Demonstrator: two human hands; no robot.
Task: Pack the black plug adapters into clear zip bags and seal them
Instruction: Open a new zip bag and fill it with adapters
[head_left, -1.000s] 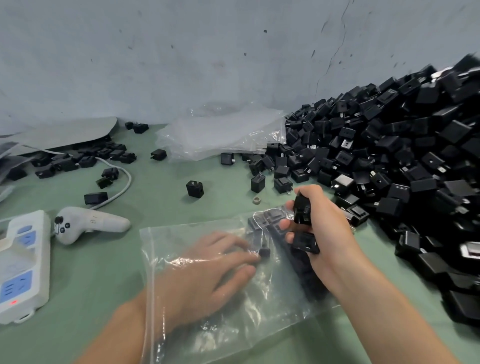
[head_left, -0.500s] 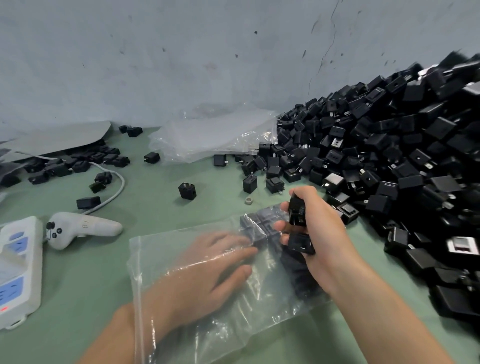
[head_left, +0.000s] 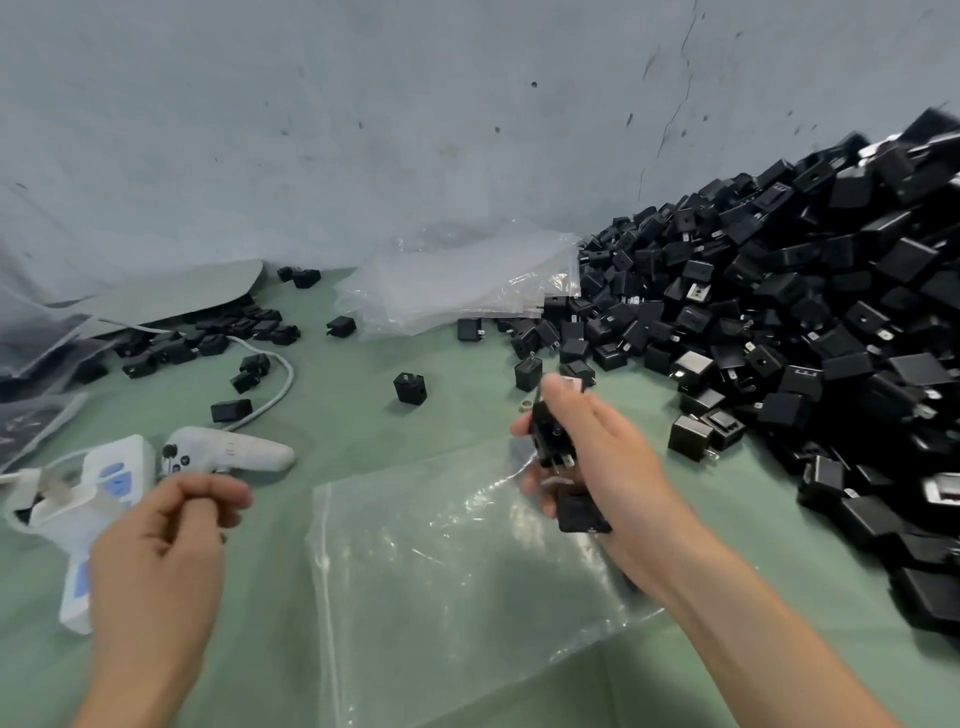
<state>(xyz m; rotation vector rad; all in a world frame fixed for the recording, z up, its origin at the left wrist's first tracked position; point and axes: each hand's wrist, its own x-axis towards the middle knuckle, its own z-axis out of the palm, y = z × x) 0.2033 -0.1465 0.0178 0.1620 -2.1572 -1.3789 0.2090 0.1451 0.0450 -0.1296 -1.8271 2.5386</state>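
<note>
A clear zip bag (head_left: 441, 582) lies flat on the green table in front of me, and I see nothing in it. My right hand (head_left: 613, 462) hovers over the bag's far right corner and grips black plug adapters (head_left: 548, 431), one at the fingertips with its prongs showing and another (head_left: 582, 512) low in the palm. My left hand (head_left: 161, 545) is left of the bag, off the table, with its fingers curled and nothing visible in them. A big pile of black adapters (head_left: 779, 312) fills the right side up to the wall.
A stack of spare clear bags (head_left: 467, 280) lies by the wall behind the bag. Single adapters (head_left: 410, 387) dot the middle of the table and more cluster at the far left (head_left: 208, 338). A white handheld controller (head_left: 234, 449) and a white power strip (head_left: 98, 499) lie at the left.
My left hand has come out of the bag and moved left, fingers now curled. The bag has dropped flat. My right hand still grips adapters and has lifted slightly.
</note>
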